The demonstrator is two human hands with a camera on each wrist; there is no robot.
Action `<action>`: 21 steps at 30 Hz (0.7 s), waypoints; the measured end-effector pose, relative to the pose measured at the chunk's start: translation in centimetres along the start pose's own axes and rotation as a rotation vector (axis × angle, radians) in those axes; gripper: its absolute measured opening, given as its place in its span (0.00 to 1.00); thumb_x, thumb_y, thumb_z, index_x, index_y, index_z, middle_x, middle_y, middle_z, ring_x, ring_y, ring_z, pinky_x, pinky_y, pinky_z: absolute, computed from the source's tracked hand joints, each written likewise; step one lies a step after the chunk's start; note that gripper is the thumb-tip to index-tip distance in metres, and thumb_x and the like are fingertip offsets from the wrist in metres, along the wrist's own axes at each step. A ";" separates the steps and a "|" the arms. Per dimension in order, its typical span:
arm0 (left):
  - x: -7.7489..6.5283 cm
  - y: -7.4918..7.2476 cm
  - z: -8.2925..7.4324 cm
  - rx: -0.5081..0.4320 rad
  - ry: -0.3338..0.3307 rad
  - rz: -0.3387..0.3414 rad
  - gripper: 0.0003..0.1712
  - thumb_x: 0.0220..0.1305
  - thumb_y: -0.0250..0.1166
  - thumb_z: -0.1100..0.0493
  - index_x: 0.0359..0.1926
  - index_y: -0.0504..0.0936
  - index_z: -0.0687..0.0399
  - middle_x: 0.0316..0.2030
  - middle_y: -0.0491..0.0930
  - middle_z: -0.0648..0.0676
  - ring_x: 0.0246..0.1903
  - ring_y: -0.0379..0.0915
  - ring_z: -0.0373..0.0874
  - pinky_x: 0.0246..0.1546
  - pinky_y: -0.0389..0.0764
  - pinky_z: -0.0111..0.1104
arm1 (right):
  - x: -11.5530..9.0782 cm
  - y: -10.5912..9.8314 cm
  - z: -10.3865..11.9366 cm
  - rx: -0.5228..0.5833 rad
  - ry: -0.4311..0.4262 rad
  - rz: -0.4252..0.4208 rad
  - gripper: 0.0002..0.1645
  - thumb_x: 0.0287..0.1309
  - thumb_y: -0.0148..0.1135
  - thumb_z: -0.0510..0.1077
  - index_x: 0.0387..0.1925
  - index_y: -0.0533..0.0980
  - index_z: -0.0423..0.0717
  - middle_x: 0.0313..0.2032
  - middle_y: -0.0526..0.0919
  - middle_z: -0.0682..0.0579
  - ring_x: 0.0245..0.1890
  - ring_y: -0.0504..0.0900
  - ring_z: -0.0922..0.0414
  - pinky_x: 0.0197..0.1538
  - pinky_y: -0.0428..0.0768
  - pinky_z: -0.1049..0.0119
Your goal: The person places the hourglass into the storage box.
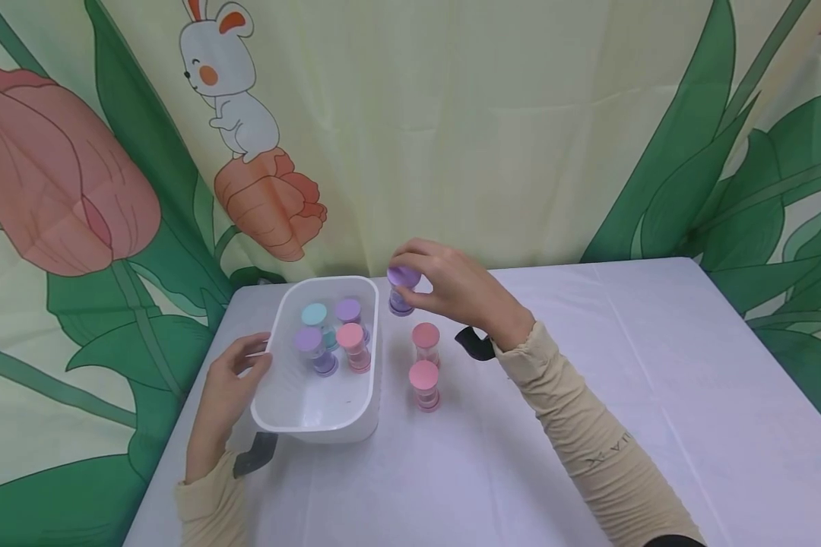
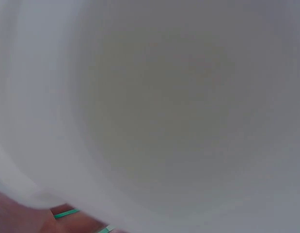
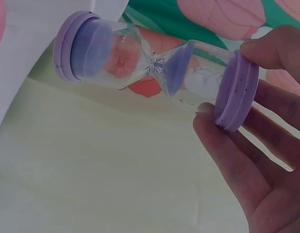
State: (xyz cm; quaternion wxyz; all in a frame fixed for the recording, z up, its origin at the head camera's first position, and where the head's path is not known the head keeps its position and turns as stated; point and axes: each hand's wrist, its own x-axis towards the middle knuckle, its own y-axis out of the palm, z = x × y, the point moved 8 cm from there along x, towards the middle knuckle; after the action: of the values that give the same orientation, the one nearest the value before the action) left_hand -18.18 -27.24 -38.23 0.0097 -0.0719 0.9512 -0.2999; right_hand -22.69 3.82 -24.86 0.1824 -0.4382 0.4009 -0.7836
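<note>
My right hand (image 1: 451,285) pinches a purple-capped hourglass (image 3: 154,65) by one end cap, thumb and fingertips round the cap's edge. In the head view this hourglass is upright, beyond the right side of a white plastic bin (image 1: 315,431). Purple sand shows in both of its glass bulbs. My left hand (image 1: 231,387) holds the bin's left rim. The bin's pale wall fills most of the left wrist view, with a little of the hand at the lower left. Inside stand several hourglasses: a blue one (image 1: 315,314), a pink one (image 1: 353,346) and purple ones (image 1: 316,349).
Two pink hourglasses, a nearer one (image 1: 424,384) and a farther one (image 1: 426,340), stand on the white tablecloth (image 1: 554,486) right of the bin, near my right wrist. A curtain (image 1: 486,137) printed with a rabbit, carrot and tulips hangs behind the table.
</note>
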 end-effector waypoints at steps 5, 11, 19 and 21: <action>0.0 0.0 -0.1 0.000 0.007 0.002 0.26 0.73 0.57 0.51 0.68 0.70 0.55 0.62 0.74 0.64 0.59 0.73 0.60 0.56 0.77 0.58 | 0.3 -0.1 0.5 -0.002 -0.018 -0.014 0.13 0.58 0.67 0.39 0.45 0.82 0.41 0.46 0.82 0.51 0.46 0.81 0.58 0.52 0.81 0.66; 0.0 -0.1 0.0 0.007 0.008 0.000 0.27 0.73 0.57 0.50 0.68 0.70 0.55 0.62 0.74 0.64 0.59 0.73 0.61 0.55 0.77 0.57 | 0.9 -0.2 1.2 0.001 -0.047 -0.024 0.13 0.58 0.67 0.39 0.46 0.82 0.40 0.46 0.82 0.51 0.46 0.81 0.58 0.51 0.81 0.66; -0.1 -0.1 -0.2 0.003 0.022 -0.003 0.26 0.73 0.57 0.51 0.67 0.71 0.55 0.62 0.74 0.64 0.58 0.74 0.60 0.54 0.79 0.57 | 1.8 0.0 1.9 0.010 -0.055 -0.006 0.16 0.58 0.68 0.39 0.48 0.82 0.38 0.47 0.82 0.50 0.47 0.81 0.57 0.52 0.81 0.67; -0.1 0.0 -0.2 0.002 0.025 -0.002 0.26 0.73 0.57 0.51 0.67 0.71 0.55 0.62 0.74 0.64 0.58 0.74 0.60 0.54 0.79 0.57 | 2.1 0.1 2.2 0.016 -0.055 -0.004 0.16 0.58 0.67 0.39 0.48 0.82 0.38 0.47 0.82 0.50 0.47 0.81 0.57 0.52 0.80 0.68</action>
State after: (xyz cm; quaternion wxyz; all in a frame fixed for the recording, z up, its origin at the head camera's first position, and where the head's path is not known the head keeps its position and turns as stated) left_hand -18.10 -27.13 -38.06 -0.0026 -0.0692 0.9510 -0.3015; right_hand -22.06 1.42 -23.16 0.1955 -0.4590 0.3887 -0.7746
